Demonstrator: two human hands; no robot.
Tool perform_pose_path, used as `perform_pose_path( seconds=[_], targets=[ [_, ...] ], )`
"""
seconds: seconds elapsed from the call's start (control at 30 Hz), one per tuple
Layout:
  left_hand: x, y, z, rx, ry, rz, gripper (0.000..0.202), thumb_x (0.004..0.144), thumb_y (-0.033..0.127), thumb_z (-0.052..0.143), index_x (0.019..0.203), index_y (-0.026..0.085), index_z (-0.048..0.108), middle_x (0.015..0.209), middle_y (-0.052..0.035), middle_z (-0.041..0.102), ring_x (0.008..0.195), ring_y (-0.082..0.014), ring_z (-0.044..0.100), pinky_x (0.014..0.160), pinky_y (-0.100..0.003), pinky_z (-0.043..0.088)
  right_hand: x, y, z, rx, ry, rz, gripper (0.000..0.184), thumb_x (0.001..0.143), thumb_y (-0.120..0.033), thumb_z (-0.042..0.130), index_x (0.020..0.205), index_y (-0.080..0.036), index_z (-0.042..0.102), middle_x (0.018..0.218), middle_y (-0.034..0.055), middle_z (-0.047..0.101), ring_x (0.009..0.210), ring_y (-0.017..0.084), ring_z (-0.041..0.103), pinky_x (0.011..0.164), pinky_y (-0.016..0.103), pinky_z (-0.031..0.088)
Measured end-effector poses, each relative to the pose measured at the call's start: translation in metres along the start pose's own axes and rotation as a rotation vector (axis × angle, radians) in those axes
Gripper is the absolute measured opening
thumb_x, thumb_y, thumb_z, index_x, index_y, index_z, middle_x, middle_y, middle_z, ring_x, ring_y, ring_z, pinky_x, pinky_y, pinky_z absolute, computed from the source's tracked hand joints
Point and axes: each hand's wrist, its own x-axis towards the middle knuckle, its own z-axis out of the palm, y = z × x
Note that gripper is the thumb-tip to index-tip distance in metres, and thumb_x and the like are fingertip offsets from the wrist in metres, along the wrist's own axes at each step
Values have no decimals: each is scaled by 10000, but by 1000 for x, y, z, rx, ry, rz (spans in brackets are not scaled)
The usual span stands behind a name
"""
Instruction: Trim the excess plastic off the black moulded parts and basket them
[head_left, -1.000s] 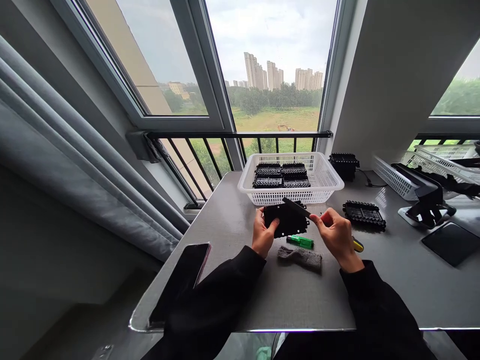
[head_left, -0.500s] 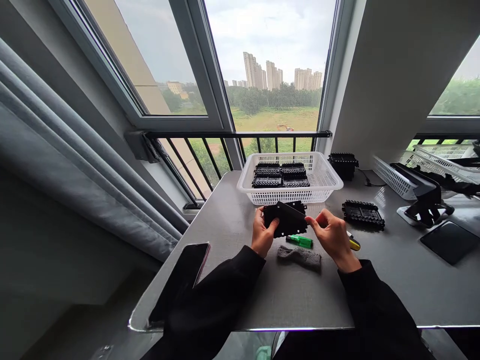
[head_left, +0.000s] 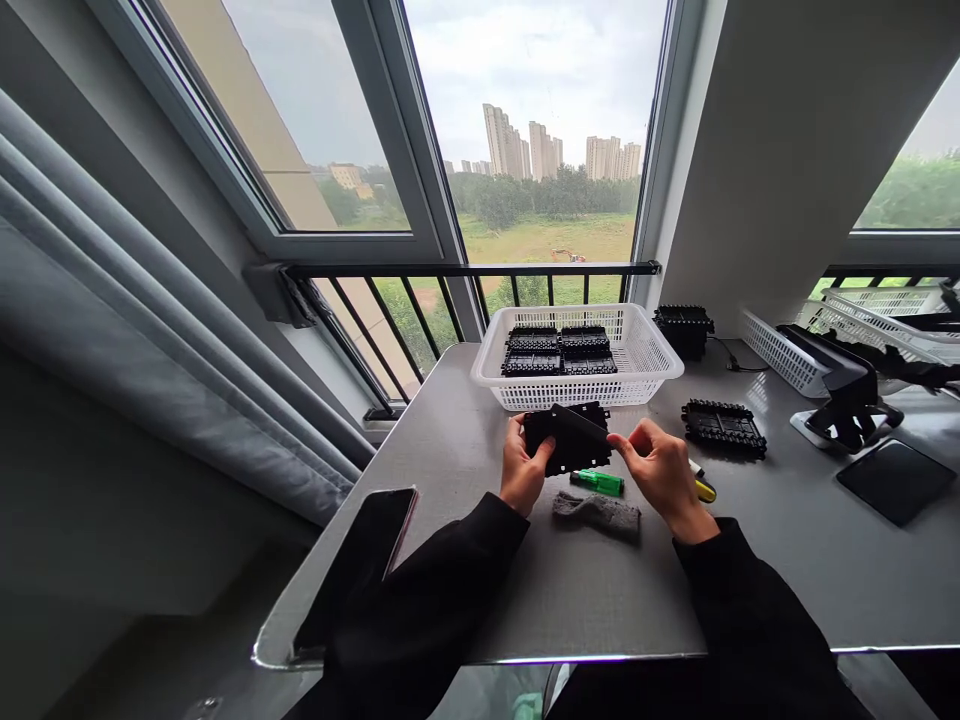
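My left hand (head_left: 523,470) grips a flat black plastic piece with notched edges (head_left: 564,462) by its left side, the thumb lying on its face. Across the upper face of that piece lies a thin black sheet (head_left: 579,427), set at a slant. My right hand (head_left: 661,472) pinches the right end of the sheet between thumb and fingertips. Just below the held piece, a green-handled tool (head_left: 600,483) rests on the table, with a grey cloth (head_left: 598,514) nearer to me. A yellow-and-white tool (head_left: 705,490) is partly hidden behind my right hand.
Behind my hands stands a white plastic basket (head_left: 577,390) holding several black toothed pieces (head_left: 559,350). Another such piece (head_left: 724,428) lies to the right, and a stack (head_left: 684,332) stands behind it. A dark phone (head_left: 356,570) lies at left, a black tablet-like slab (head_left: 896,482) at right.
The black sheet appears slightly more bent near my right hand. Both hands keep their hold, and the whole view has shifted slightly.
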Motion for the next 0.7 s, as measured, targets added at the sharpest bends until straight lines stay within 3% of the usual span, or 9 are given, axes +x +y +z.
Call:
perform_pose_path(
  seconds=[0.2,0.4,0.6,0.7],
  targets=[
    [1,0,1,3,15,0,410,700,214,680,1074,186,515,974,-62,676,961,-225,643,915,-379,484,5,9,-9,-27,150,80,421,878,-533,577,637,-214,443,549,-45,495,503,123,449,571,262,327],
    [-2,4,2,28,-18,-4,399,707,220,674,1070,188,511,960,-56,670,947,-222,644,908,-378,486,-1,-1,0,15,-34,-25,409,867,-534,589,647,-212,464,551,-43,503,516,125,456,556,254,323],
    [-1,2,2,-28,38,-19,397,677,220,695,1032,193,519,956,-53,671,964,-225,641,923,-388,478,3,3,-7,2,95,95,427,872,-543,568,623,-214,458,550,-32,510,513,133,458,565,270,335],
    [0,1,2,-78,72,-65,405,645,224,718,993,196,513,931,-39,668,932,-211,641,895,-374,487,2,0,-6,78,43,90,413,866,-550,569,640,-214,489,569,-19,541,538,145,497,579,277,363]
  ],
)
